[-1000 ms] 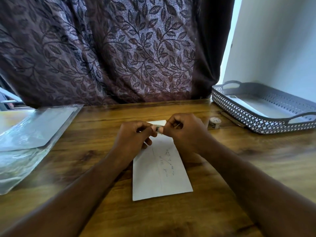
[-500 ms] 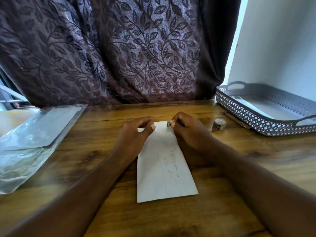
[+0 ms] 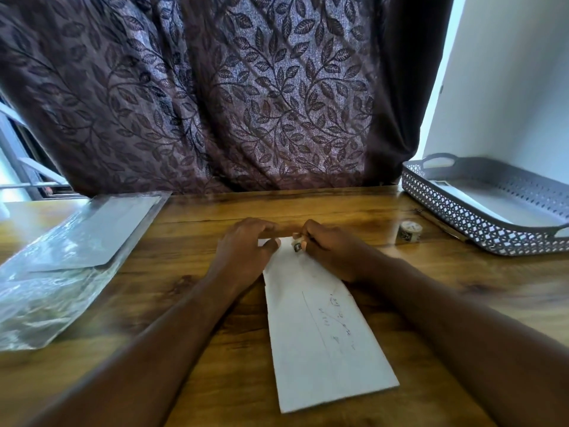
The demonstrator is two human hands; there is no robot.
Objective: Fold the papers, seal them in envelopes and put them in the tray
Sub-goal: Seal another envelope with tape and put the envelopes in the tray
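A white envelope (image 3: 323, 331) lies lengthwise on the wooden table (image 3: 308, 204), faint handwriting showing through it. At its far end my left hand (image 3: 246, 248) holds the envelope down, thumb on the paper and fingers curled over the edge. My right hand (image 3: 329, 245) pinches a small patterned sticker or tape piece (image 3: 297, 245) at the same end. A grey perforated tray (image 3: 455, 208) with handles stands at the right rear, a white envelope lying inside it.
A small roll of patterned tape (image 3: 409, 231) stands by the tray, with a thin pen (image 3: 440, 224) beside it. A clear plastic pack of envelopes (image 3: 70, 251) lies at the left. A leaf-patterned curtain hangs behind the table.
My hands have come down from above the envelope onto its far end and moved slightly apart. The small tape piece is now at the envelope's end in my right fingers.
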